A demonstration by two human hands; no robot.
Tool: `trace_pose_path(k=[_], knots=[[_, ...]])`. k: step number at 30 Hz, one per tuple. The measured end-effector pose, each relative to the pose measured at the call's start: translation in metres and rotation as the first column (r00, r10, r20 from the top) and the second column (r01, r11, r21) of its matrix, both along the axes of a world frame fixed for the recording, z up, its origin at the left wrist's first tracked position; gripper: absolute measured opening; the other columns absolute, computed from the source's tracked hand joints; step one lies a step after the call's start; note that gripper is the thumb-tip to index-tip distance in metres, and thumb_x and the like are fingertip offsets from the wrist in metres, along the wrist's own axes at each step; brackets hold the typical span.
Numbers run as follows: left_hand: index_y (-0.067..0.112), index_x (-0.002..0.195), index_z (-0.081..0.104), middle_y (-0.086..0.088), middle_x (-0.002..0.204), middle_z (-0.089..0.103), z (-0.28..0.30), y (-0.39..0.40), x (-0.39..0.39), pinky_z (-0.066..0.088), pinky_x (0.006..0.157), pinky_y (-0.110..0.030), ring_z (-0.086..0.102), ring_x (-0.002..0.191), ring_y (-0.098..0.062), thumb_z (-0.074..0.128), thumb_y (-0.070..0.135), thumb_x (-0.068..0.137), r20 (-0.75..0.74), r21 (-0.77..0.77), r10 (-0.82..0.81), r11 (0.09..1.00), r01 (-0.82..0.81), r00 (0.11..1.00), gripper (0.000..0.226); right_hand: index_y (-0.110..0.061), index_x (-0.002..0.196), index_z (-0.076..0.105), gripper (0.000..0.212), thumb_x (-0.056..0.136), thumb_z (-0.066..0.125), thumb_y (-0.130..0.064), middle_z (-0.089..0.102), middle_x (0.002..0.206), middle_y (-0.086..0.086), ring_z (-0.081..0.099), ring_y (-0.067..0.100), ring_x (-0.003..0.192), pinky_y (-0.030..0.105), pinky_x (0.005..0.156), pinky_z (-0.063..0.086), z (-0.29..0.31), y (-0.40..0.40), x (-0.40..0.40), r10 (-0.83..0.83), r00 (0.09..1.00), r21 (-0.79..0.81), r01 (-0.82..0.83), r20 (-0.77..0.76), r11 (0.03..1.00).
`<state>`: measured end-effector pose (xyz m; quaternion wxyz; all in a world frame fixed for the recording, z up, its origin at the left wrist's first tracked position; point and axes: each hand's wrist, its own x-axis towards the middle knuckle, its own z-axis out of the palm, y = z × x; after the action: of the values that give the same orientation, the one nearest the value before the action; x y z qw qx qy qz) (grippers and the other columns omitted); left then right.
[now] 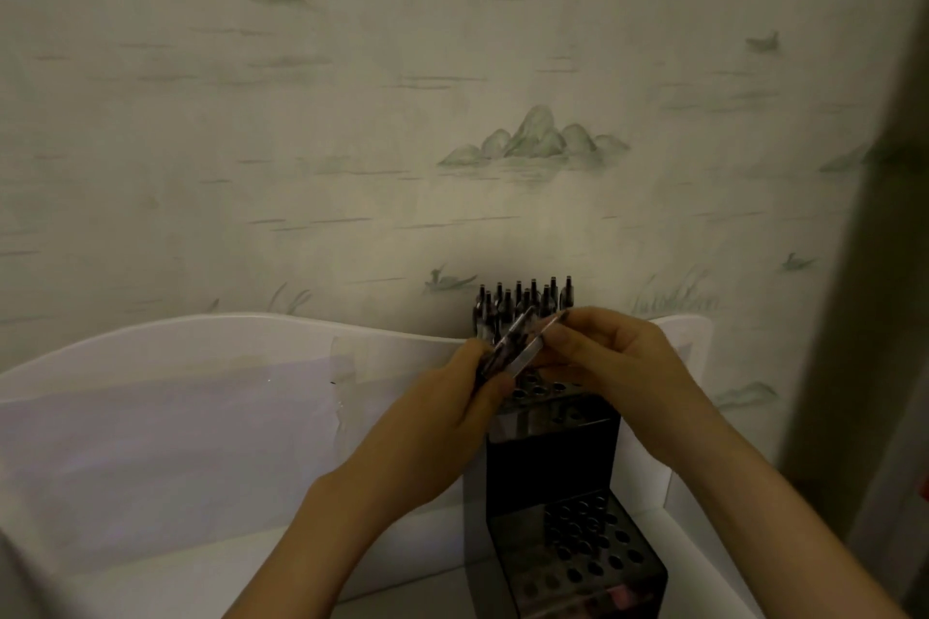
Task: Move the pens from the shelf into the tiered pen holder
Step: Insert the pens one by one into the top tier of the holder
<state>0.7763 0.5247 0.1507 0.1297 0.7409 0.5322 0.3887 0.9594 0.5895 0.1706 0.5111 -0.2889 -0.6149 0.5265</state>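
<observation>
A dark tiered pen holder [553,462] with rows of round holes stands on the white shelf [201,417] against the wall. Several dark pens [528,299] stand upright in its top back tier. My left hand [452,412] grips a bundle of pens [507,347] slanting up to the right, above the middle tier. My right hand [613,357] pinches the upper end of one clear pen [543,334] from that bundle. The lower front tier [588,543] shows open holes.
The shelf has a raised white curved back panel [251,332] and a right side wall [693,347]. Clear tape [347,367] sticks on the back panel. Pale wallpaper with green hills covers the wall behind. A dark vertical edge [879,266] stands at the right.
</observation>
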Motion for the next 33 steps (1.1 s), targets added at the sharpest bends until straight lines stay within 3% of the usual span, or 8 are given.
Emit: trace_pose_path(k=[4,7,10,14,20,22,24,33], knots=[[0.038,0.087,0.043,0.014,0.069,0.051,-0.001,-0.001,-0.007,0.037,0.058,-0.02,0.05,0.058,0.003,0.041,0.032,0.101,-0.047,0.017,0.043,0.999,-0.042,0.998,0.016,0.001,0.092,0.067,0.013,0.091,0.061,-0.011,0.074,0.084,0.017,0.073,0.031,0.076,0.034,0.074,0.061,0.015,0.009,0.016,-0.138,0.972,-0.057,0.129,-0.191,0.99],[0.034,0.083,0.043,0.01,0.062,0.05,0.0,0.0,-0.011,0.031,0.052,-0.02,0.047,0.053,0.0,0.042,0.031,0.101,-0.063,0.019,0.074,0.997,-0.073,0.995,0.019,-0.003,0.09,0.068,0.006,0.089,0.065,-0.008,0.073,0.07,0.01,0.071,0.021,0.064,0.027,0.067,0.059,0.025,0.018,0.024,-0.349,0.915,0.136,0.379,-0.201,0.915],[0.024,0.088,0.047,0.007,0.06,0.051,0.001,0.003,-0.012,0.029,0.049,-0.022,0.046,0.049,-0.004,0.043,0.033,0.101,-0.063,0.028,0.095,0.995,-0.094,0.993,0.016,-0.007,0.091,0.068,0.004,0.087,0.069,-0.009,0.072,0.07,0.006,0.071,0.017,0.065,0.025,0.067,0.058,0.031,0.025,0.024,-0.475,0.869,0.352,0.492,-0.139,0.796],[0.023,0.092,0.048,0.006,0.06,0.052,0.003,0.005,-0.012,0.031,0.049,-0.021,0.049,0.051,-0.005,0.043,0.033,0.101,-0.063,0.04,0.095,0.995,-0.093,0.993,0.015,-0.011,0.093,0.068,0.008,0.086,0.072,-0.015,0.072,0.074,-0.002,0.071,0.006,0.067,0.025,0.072,0.058,0.029,0.033,0.018,-0.577,0.817,0.525,0.491,0.0,0.695],[0.023,0.092,0.048,0.007,0.061,0.052,0.002,0.006,-0.015,0.032,0.049,-0.023,0.048,0.051,-0.006,0.043,0.034,0.101,-0.067,0.034,0.102,0.994,-0.1,0.992,0.015,-0.017,0.09,0.067,0.009,0.086,0.072,-0.023,0.07,0.069,-0.007,0.067,0.002,0.063,0.015,0.067,0.054,0.019,0.042,0.009,-0.636,0.765,0.616,0.454,0.101,0.644],[0.022,0.091,0.048,0.007,0.061,0.052,0.002,0.006,-0.016,0.033,0.05,-0.026,0.047,0.051,-0.007,0.043,0.034,0.1,-0.065,0.038,0.101,0.994,-0.099,0.993,0.016,-0.015,0.09,0.068,0.011,0.086,0.071,-0.025,0.07,0.068,-0.006,0.067,0.004,0.063,0.022,0.068,0.056,0.016,0.044,0.006,-0.653,0.746,0.646,0.435,0.132,0.627],[0.023,0.089,0.047,0.006,0.06,0.052,0.002,0.006,-0.017,0.033,0.05,-0.024,0.048,0.051,-0.008,0.043,0.033,0.101,-0.061,0.039,0.099,0.995,-0.097,0.993,0.016,-0.014,0.089,0.068,0.012,0.086,0.072,-0.025,0.07,0.067,-0.005,0.068,0.006,0.063,0.028,0.069,0.057,0.016,0.045,0.005,-0.659,0.74,0.66,0.428,0.137,0.617],[0.026,0.086,0.045,0.005,0.059,0.05,0.004,0.008,-0.015,0.031,0.048,-0.021,0.047,0.05,-0.007,0.043,0.034,0.101,-0.055,0.047,0.1,0.994,-0.098,0.993,0.016,-0.013,0.086,0.073,0.016,0.083,0.075,-0.028,0.069,0.067,-0.006,0.066,0.005,0.062,0.027,0.066,0.057,0.002,0.046,-0.001,-0.658,0.731,0.664,0.402,0.182,0.631]])
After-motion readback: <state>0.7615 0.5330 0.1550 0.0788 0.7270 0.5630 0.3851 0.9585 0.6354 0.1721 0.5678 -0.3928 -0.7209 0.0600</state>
